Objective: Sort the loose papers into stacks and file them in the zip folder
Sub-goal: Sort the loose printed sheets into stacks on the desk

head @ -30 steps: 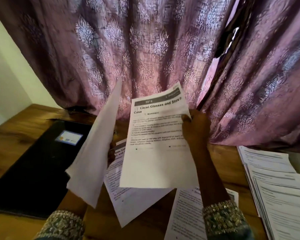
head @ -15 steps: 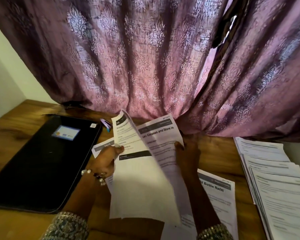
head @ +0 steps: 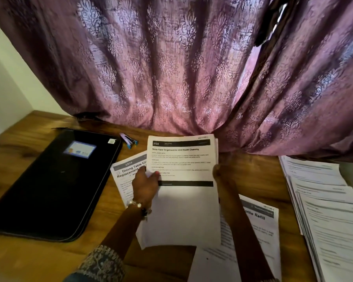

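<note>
The sheaf (head: 181, 180), long axis running away from the person, is gripped by both hands, left hand (head: 145, 188) and right hand (head: 222, 176), with the closed folder (head: 49, 184) lying left of it, nearer the left hand.

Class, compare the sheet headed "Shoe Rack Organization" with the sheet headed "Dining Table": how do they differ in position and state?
The Shoe Rack sheet is held at its side edges by the left hand and right hand; the Dining Table sheet lies untouched on the wooden table. The Shoe Rack sheet shows its full heading, number 2723; the Dining Table sheet, numbered 2939, is partly covered and angled. Both are white printed pages with dark header bars.
</note>
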